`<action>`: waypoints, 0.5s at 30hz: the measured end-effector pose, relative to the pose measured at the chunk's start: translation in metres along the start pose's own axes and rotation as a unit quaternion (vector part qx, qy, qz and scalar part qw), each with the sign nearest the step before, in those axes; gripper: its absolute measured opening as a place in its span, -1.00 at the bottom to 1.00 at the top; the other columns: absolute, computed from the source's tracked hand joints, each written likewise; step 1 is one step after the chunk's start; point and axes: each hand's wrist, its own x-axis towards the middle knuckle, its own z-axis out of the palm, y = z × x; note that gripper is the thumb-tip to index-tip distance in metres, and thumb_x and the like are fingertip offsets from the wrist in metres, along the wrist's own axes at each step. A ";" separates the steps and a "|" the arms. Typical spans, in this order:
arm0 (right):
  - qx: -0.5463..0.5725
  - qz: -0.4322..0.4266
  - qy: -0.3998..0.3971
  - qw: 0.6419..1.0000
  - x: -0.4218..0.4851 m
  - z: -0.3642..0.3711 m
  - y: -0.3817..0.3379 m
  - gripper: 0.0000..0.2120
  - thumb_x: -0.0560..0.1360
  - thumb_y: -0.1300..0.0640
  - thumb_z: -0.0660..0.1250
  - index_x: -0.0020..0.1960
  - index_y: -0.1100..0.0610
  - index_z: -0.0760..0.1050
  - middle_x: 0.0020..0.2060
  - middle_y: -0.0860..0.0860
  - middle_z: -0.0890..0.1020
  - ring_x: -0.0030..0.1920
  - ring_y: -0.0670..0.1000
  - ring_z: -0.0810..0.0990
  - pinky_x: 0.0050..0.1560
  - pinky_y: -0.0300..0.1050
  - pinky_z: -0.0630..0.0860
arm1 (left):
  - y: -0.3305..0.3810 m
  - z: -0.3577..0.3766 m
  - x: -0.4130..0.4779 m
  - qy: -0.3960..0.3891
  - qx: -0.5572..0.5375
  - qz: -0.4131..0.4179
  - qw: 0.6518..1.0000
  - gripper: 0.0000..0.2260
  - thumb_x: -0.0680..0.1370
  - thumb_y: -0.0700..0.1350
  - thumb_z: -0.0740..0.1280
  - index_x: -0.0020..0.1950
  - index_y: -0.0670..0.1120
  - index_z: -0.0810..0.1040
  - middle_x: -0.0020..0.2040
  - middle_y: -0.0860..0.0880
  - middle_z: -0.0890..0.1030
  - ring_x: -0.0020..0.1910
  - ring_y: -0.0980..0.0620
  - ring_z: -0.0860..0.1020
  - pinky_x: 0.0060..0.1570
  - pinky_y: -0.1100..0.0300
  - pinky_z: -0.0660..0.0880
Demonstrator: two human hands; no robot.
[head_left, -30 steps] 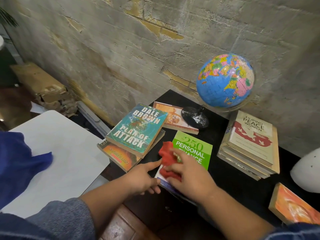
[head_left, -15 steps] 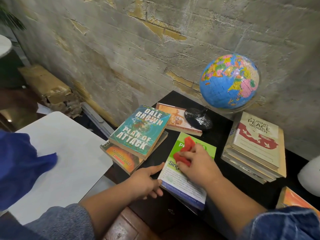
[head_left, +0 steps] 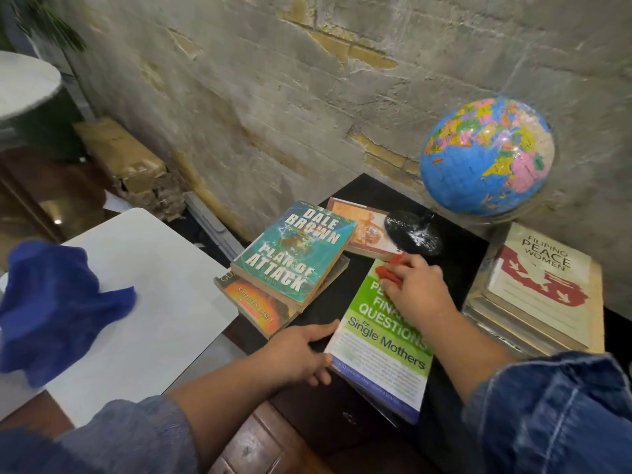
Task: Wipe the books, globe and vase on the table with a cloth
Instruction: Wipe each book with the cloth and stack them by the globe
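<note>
A green and white finance book [head_left: 383,350] lies flat on the black table [head_left: 458,254]. My right hand [head_left: 419,292] presses a small red cloth [head_left: 390,272] onto the far end of its cover, fingers curled over the cloth. My left hand [head_left: 301,354] holds the book's near left edge, thumb on the edge. A blue globe [head_left: 487,157] on a black base [head_left: 413,237] stands at the back. A teal novel [head_left: 294,254] tops a small stack [head_left: 254,302] to the left. A beige stack of books [head_left: 540,285] is at the right. The vase is out of view.
An orange-framed book [head_left: 362,227] lies under the globe's base. A white table [head_left: 136,302] at the left carries a crumpled blue cloth [head_left: 51,309]. A rough brick wall runs close behind the black table. Cardboard boxes [head_left: 119,152] sit on the floor by the wall.
My right hand has slid the red cloth away from me, from the book's near part up to its far end. My left hand has stayed at the near left edge.
</note>
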 end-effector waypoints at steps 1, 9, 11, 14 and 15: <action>-0.007 0.004 0.000 1.000 -0.006 0.000 -0.002 -0.60 0.55 -0.15 0.22 0.35 -0.07 0.47 0.32 -0.10 0.37 0.22 0.12 0.31 0.28 0.02 0.36 | -0.001 0.000 0.000 0.002 0.000 0.000 1.000 -0.50 0.60 -0.22 0.25 0.49 0.13 0.25 -0.27 -0.08 0.59 -0.42 0.11 0.47 -0.53 0.44 0.32; -0.040 0.017 0.007 0.999 -0.033 -0.005 0.022 -0.54 0.57 -0.19 0.13 0.42 -0.08 0.38 0.33 -0.07 0.37 0.21 0.11 0.31 0.27 0.04 0.38 | 0.000 0.001 -0.004 0.003 0.013 0.001 1.000 -0.50 0.61 -0.17 0.23 0.49 0.17 0.21 -0.17 -0.09 0.63 -0.33 0.09 0.52 -0.42 0.33 0.37; -0.065 0.040 0.003 0.997 -0.041 -0.007 0.021 -0.51 0.58 -0.18 0.11 0.45 -0.03 0.33 0.34 0.00 0.34 0.26 0.14 0.30 0.31 0.07 0.36 | -0.003 0.001 -0.003 0.003 0.021 -0.001 1.000 -0.50 0.61 -0.15 0.23 0.49 0.19 0.20 -0.18 -0.05 0.64 -0.31 0.09 0.54 -0.36 0.25 0.38; -0.044 -0.047 -0.032 0.997 -0.080 -0.002 0.013 -0.49 0.57 -0.19 0.14 0.47 -0.08 0.27 0.33 -0.06 0.31 0.33 0.04 0.23 0.37 -0.02 0.32 | -0.005 0.000 -0.002 0.000 0.013 0.002 1.000 -0.50 0.60 -0.13 0.25 0.48 0.20 0.21 -0.22 -0.02 0.65 -0.33 0.12 0.55 -0.35 0.24 0.39; -0.021 -0.077 -0.043 0.996 -0.094 -0.002 0.016 -0.49 0.55 -0.20 0.17 0.47 -0.11 0.28 0.32 -0.11 0.30 0.32 -0.02 0.21 0.39 -0.08 0.29 | -0.005 -0.001 -0.003 -0.002 0.008 0.002 1.000 -0.51 0.60 -0.12 0.25 0.48 0.21 0.22 -0.21 -0.02 0.65 -0.32 0.12 0.56 -0.34 0.24 0.38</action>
